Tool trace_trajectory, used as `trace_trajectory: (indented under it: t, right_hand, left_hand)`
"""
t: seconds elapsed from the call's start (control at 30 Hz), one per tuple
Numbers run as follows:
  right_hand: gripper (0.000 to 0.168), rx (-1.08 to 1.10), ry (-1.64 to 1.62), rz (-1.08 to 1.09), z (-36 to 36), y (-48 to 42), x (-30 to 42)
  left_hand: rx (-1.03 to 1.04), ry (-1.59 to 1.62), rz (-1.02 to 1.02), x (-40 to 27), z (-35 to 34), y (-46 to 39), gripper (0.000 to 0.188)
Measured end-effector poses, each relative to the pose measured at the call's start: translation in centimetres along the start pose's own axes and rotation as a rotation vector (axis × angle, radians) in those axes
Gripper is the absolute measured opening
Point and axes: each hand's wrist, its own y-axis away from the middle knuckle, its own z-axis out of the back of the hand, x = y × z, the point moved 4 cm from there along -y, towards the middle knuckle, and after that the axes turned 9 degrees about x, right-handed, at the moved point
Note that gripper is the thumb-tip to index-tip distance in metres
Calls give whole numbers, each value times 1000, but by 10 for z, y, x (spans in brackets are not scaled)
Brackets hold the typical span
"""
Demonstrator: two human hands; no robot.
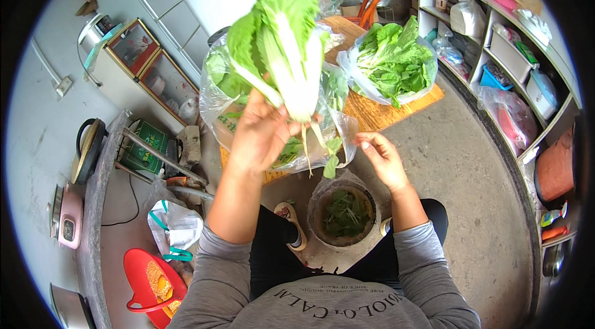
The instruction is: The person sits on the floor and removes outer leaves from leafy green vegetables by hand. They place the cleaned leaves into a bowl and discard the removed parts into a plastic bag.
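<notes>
My left hand (260, 136) grips a leafy green cabbage (283, 54) near its white base, with the leaves pointing away from me and thin roots hanging down. My right hand (381, 159) is beside the edge of a clear plastic bag (346, 136), fingers curled; whether it pinches the film or a leaf bit is unclear. A small loose leaf (331, 165) hangs below the cabbage base. More greens lie in the clear bag beneath the cabbage. Between my feet stands a lined bin (311, 222) with leaf scraps (346, 212) inside.
A second bag of leafy greens (395, 61) sits on the wooden table (376, 112). Shelves (485, 26) with boxes and bags line the right side. To my left are a red basket (135, 278) with yellow grains, a white bag (176, 226) and a stone-like counter (93, 217).
</notes>
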Motion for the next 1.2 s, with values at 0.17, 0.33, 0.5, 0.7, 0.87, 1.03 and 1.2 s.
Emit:
trace_trajectory:
  t: [0.17,0.33,0.5,0.7,0.87,1.03,1.2]
  right_hand:
    - [38,281,-319,77,-35,4,29]
    - [39,368,-271,-76,-55,12,3]
    - [15,310,261,24,-54,9,6]
    - [16,391,88,-49,-67,15,0]
    - [20,412,153,-125,-66,32,-5]
    - [23,411,126,-223,-45,48,-44]
    - [33,425,-43,-238,-58,44,-51]
  left_hand:
    - [-36,72,30,64,3,37,61]
    - [-119,95,32,109,16,58,56]
    - [-129,173,10,119,37,68,44]
    - [-39,412,-8,122,50,73,42]
    - [-276,702,-46,110,52,67,57]
    - [-181,440,-91,81,77,71,40]
    - [-297,286,11,94,76,92,52]
